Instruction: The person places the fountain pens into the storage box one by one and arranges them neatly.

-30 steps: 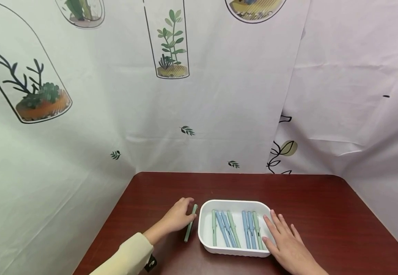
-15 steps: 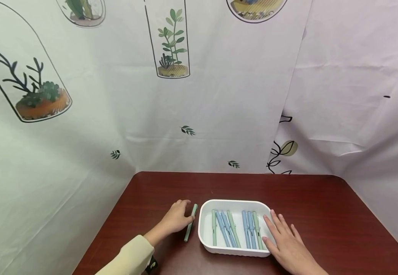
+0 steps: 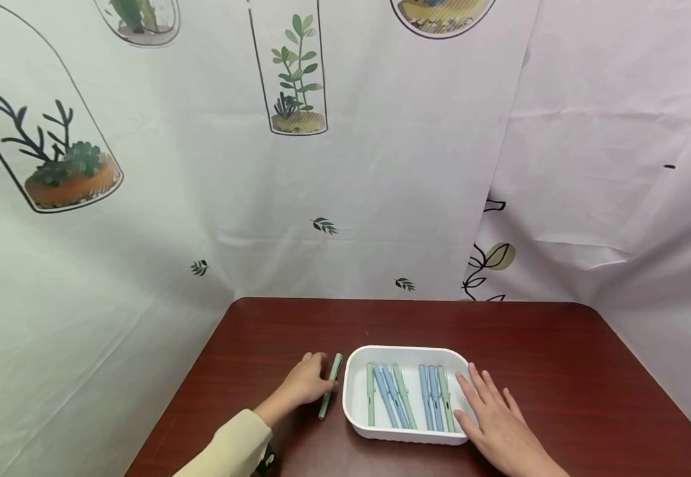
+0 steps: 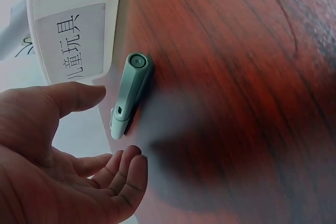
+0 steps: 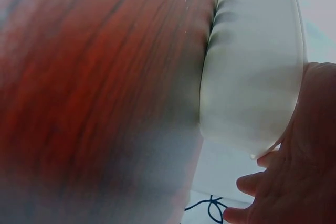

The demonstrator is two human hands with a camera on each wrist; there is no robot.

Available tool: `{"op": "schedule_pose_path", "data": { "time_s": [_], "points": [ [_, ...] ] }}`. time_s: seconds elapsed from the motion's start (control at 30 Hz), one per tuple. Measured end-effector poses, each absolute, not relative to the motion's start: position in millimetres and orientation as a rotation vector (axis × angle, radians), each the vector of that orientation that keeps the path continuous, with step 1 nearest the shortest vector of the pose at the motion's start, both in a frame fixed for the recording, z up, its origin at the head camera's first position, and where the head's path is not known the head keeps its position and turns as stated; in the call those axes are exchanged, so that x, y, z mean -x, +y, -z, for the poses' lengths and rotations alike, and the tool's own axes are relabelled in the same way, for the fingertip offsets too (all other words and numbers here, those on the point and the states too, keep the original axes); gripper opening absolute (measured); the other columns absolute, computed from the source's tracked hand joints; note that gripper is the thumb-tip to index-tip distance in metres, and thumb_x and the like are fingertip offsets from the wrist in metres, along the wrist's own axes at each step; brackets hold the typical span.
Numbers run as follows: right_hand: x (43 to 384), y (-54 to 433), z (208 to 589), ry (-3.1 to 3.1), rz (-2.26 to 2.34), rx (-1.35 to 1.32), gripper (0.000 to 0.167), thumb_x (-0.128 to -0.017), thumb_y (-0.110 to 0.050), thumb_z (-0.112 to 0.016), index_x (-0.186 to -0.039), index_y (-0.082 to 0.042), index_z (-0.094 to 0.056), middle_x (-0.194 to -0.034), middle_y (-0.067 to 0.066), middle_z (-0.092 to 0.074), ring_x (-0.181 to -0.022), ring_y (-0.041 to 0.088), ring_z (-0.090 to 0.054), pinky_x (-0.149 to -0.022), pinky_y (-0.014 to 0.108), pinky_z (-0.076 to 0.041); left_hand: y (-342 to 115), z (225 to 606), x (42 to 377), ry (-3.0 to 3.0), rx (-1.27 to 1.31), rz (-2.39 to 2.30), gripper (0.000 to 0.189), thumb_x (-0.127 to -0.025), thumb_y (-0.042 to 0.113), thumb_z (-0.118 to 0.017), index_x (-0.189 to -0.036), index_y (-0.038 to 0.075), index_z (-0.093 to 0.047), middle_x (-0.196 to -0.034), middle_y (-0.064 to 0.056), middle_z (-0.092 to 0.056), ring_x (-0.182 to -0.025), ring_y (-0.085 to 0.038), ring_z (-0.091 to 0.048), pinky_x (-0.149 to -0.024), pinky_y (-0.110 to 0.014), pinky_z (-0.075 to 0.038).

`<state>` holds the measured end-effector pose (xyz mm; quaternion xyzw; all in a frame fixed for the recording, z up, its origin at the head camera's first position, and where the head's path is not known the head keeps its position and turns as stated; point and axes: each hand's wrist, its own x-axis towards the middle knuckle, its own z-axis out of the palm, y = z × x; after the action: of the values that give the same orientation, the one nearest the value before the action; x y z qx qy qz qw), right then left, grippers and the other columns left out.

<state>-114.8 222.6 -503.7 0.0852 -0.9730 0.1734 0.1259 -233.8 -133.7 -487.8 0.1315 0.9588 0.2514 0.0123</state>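
Observation:
A light green pen [image 3: 330, 385] lies on the table just left of a white plastic tray [image 3: 354, 417]. My left hand [image 3: 305, 381] is beside that pen, thumb and fingers apart; in the left wrist view the green pen [image 4: 128, 90] lies beyond the fingertips with a gap showing. Inside the tray are two groups of pens, blue pens [image 3: 391, 397] and green pens [image 3: 445, 397]. At the tray's right end my right hand [image 3: 500, 424] rests with spread, straight fingers against the rim. The right wrist view shows the tray's outer wall [image 5: 252, 66] beside the hand.
The dark red wooden table [image 3: 560, 371] extends around the tray. A white cloth [image 3: 381, 185] printed with plants hangs behind it. The left wrist view shows a printed label [image 4: 72, 43] on the tray's side. Under the left sleeve is a dark wrist item [image 3: 266, 458].
My left hand has drawn slightly back and to the left, away from the loose green pen. The pen, the tray and my right hand stay where they were.

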Motion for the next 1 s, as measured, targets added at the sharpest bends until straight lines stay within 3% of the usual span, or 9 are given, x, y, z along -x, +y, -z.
{"op": "schedule_pose_path", "data": {
  "time_s": [0.23,0.73,1.0],
  "points": [
    [115.9,222.7,501.8,-2.823,-0.5,-0.258,0.063,-0.096,-0.042,-0.066,-0.151,-0.016,-0.05,-0.161,0.016,-0.036,-0.144,0.044,-0.035,-0.11,0.068,-0.028,-134.3,491.0,234.3,2.962,-0.365,-0.79,0.061,-0.077,0.024,-0.085,-0.124,-0.005,-0.06,-0.096,-0.008,-0.054,-0.083,-0.025,-0.059,-0.079,-0.044,-0.052],
    [115.9,222.4,502.0,-2.841,-0.496,-0.25,0.063,-0.096,-0.042,-0.066,-0.151,-0.017,-0.05,-0.161,0.015,-0.036,-0.145,0.044,-0.035,-0.109,0.07,-0.028,-136.4,492.0,237.0,2.925,-0.352,-0.827,0.046,-0.075,0.023,-0.086,-0.106,-0.003,-0.064,-0.092,-0.011,-0.059,-0.084,-0.027,-0.059,-0.079,-0.043,-0.052],
    [115.3,221.6,502.8,-2.851,-0.492,-0.244,0.063,-0.096,-0.042,-0.066,-0.151,-0.016,-0.05,-0.162,0.016,-0.035,-0.145,0.044,-0.034,-0.109,0.07,-0.028,-134.9,491.4,236.9,2.891,-0.351,-0.869,0.034,-0.074,0.017,-0.084,-0.094,0.002,-0.06,-0.078,-0.004,-0.058,-0.071,-0.018,-0.055,-0.067,-0.034,-0.049]
  ]
}}
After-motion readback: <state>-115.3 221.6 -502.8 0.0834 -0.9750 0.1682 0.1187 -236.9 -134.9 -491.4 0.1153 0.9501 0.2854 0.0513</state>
